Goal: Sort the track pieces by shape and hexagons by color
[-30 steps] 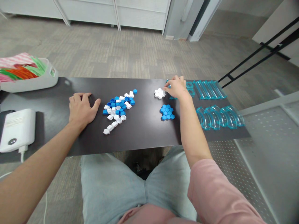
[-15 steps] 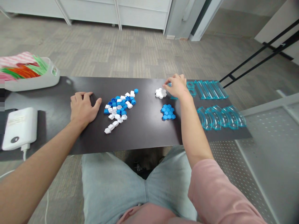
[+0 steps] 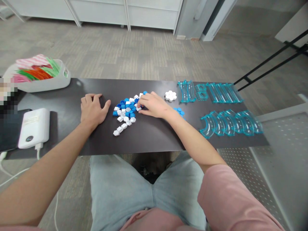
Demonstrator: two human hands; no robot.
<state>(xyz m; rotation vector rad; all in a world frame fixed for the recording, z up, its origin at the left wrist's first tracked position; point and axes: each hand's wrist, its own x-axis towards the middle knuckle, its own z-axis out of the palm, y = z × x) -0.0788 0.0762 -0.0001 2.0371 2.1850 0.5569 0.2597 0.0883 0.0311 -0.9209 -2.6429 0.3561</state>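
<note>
My left hand [image 3: 93, 109] lies on the dark table with fingers spread, holding nothing, left of a loose pile of small blue and white hexagonal pieces [image 3: 127, 110]. At the pile's right edge is my right hand [image 3: 154, 106], palm down, its thumb and fingers apart around a white piece [image 3: 139, 109]. Whether the fingertips touch that piece is hard to see. Behind the right wrist sits a white flower-shaped cluster of hexagons [image 3: 170, 96]. A blue hexagon cluster [image 3: 179, 111] is partly hidden by the right forearm.
Clear teal plastic parts stand at the right: straight tubes [image 3: 225, 93], curved tubes [image 3: 231, 123] and small rings [image 3: 201, 92]. On the left are a white power bank [image 3: 35, 128] with a cable and a white basket [image 3: 45, 86] of colourful items.
My right hand has moved left from beside the white cluster to the loose pile, uncovering the teal parts near that cluster. My left hand stays in place. The view has shifted slightly.
</note>
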